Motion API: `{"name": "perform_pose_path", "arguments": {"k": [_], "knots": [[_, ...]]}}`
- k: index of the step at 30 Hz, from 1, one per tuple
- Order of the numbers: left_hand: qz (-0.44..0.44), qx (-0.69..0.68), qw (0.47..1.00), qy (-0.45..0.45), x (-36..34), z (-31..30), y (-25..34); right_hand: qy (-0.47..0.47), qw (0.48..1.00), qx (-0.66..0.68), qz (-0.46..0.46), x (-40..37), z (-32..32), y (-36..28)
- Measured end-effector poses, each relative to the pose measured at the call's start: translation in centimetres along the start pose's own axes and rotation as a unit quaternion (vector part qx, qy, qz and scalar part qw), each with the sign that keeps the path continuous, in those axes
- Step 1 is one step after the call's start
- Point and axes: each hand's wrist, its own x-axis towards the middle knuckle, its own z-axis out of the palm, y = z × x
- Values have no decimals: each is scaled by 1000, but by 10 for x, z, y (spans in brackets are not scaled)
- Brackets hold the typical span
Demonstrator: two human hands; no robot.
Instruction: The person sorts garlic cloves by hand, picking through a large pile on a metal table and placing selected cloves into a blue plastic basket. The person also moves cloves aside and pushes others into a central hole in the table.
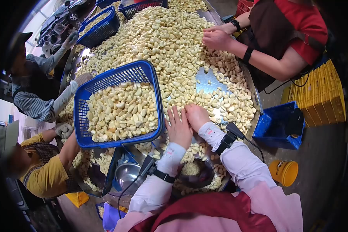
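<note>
A large metal table is heaped with peeled garlic cloves. My left hand lies flat on the cloves near the table's front edge, fingers spread. My right hand rests beside it, touching it, fingers curled down onto the cloves. Whether either hand holds a clove is hidden. A blue plastic basket full of cloves sits just left of my left hand. Below my wrists stands a dark bowl with small garlic bits. Both wrists carry black strapped devices with cables.
A person in red works at the far right of the table, and other people stand along the left. More blue baskets sit at the back. A blue bin, yellow crates and a yellow tub stand on the floor at right. A metal bowl sits at front left.
</note>
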Motion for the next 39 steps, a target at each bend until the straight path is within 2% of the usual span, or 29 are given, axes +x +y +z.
{"name": "perform_pose_path", "arguments": {"k": [1, 3, 5, 7, 8, 9, 10, 11, 12, 13, 14, 16, 18, 19, 21, 23, 25, 27, 29, 30, 31, 32, 33, 34, 35, 36, 37, 38, 39], "knots": [[18, -5, 998, -53, -12, -3, -2, 1, 1000, 1, -1, 0, -8, 0], [47, 11, 998, -42, -50, -10, -4, -77, 994, 43, 71, -10, -28, 11], [99, -6, 992, -75, -82, -22, 1, -108, 971, 179, 118, -20, -42, 38], [81, -28, 993, -83, -79, -33, 9, -61, 858, 481, 172, -30, -54, 67], [56, -47, 993, -90, -78, -34, 12, -86, 830, 508, 213, -36, -66, 76], [66, -101, 992, -35, -66, -28, 8, -113, 797, 534, 257, -43, -87, 67], [77, -153, 985, 20, -43, -20, 3, -86, 863, 465, 177, -48, -81, 59], [101, -142, 984, 27, -16, -16, 2, -88, 943, 296, 128, -53, -76, 48], [123, -132, 983, 34, 8, -12, 3, -93, 983, 150, 52, -58, -69, 39], [158, -91, 983, 18, 22, -8, 3, -97, 995, 3, -26, -66, -60, 33], [175, -98, 978, 52, 30, -4, 4, -138, 988, -73, 1, -74, -54, 30], [188, -102, 974, 81, 28, -10, 5, -119, 990, -81, -9, -82, -47, 29], [154, -139, 969, -137, 10, -15, 5, -91, 993, -76, -18, -89, -39, 29], [150, -140, 968, -146, -1, -8, 4, -104, 993, -63, -7, -89, -40, 34], [156, -104, 982, -40, -11, 6, 4, -109, 993, -39, 23, -83, -42, 36], [152, -85, 984, -38, -13, 11, 6, -126, 991, -32, 23, -82, -51, 34], [92, -100, 991, -10, -10, 11, 1, -137, 990, -29, 15, -76, -57, 37], [88, -117, 989, 20, -18, 9, -6, -148, 988, 9, 51, -82, -52, 41], [38, -258, 965, 35, -21, 7, -9, -176, 982, 47, 44, -84, -54, 45], [56, -335, 940, 30, -23, 8, -8, -191, 924, 288, 163, -87, -55, 42], [58, -335, 940, 35, -17, -2, 2, -193, 797, 507, 266, -84, -64, 31], [64, -379, 922, 36, -14, -12, 13, -159, 687, 628, 331, -81, -69, 14], [69, -424, 902, 36, -11, -20, 21, -157, 689, 626, 328, -74, -69, 12], [37, -384, 919, 86, 3, -23, 20, -162, 669, 645, 332, -63, -70, 14], [-6, -364, 929, 62, 16, -11, 14, -167, 649, 663, 334, -50, -73, 16], [35, -305, 945, 108, 34, 0, 12, -119, 742, 585, 305, -33, -73, 16], [75, -243, 955, 152, 47, 5, 11, -42, 883, 441, 157, -13, -55, 33], [76, -242, 955, 156, 50, 4, 14, 19, 938, 320, 129, 4, -57, 32], [67, -149, 982, 90, 51, 5, 17, 78, 973, 192, 101, 13, -55, 31]]}}
